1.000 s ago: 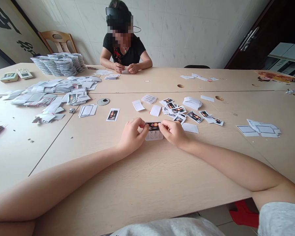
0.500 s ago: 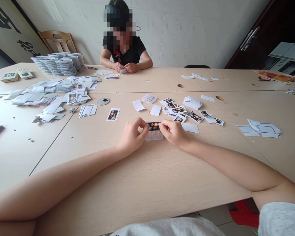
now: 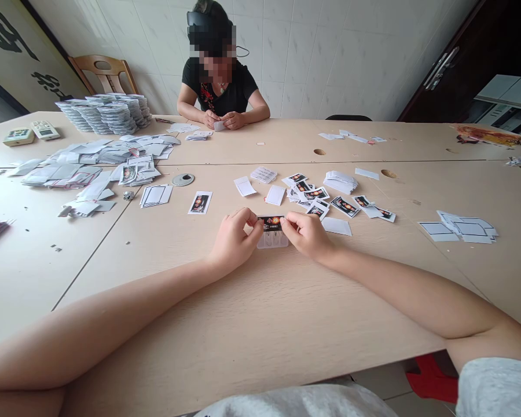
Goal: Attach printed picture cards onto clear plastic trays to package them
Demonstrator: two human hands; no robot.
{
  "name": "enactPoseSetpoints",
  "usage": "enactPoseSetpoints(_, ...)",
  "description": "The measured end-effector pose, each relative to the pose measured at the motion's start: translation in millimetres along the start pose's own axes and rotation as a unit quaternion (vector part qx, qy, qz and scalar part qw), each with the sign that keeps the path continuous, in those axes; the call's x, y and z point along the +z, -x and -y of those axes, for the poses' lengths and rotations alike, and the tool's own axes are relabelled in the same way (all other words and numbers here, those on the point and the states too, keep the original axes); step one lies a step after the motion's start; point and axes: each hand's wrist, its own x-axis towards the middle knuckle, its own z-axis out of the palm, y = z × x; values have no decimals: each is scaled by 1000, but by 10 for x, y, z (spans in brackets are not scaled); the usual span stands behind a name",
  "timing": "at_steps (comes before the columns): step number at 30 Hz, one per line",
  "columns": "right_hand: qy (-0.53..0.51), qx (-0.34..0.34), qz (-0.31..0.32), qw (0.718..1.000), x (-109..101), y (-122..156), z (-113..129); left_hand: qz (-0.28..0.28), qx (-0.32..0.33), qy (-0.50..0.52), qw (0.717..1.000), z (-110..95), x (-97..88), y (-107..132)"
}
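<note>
Pale wall tiles (image 3: 312, 69) stand behind a wide wooden worktop (image 3: 252, 324). On its near part there is a small clear box (image 3: 272, 241), and a black printed label (image 3: 270, 223) is over its far half. The left hand (image 3: 235, 238) pinches the left end of this label between thumb and finger; the right hand (image 3: 307, 234) pinches the right end likewise. Beyond the right hand, printed cards (image 3: 315, 195) lie loosely heaped. Across the worktop sits a person (image 3: 219, 104) in black clothing.

Between the hands (image 3: 233, 120) of the black-shirted co-worker (image 3: 237, 92), the small, flat white piece (image 3: 219, 125) had tilted upward.
</note>
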Motion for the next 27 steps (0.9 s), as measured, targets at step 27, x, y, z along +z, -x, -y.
enactPoseSetpoints(27,8,-8,-7,1000,5,0,11,12,-17,2,1000,-16,0,-7)
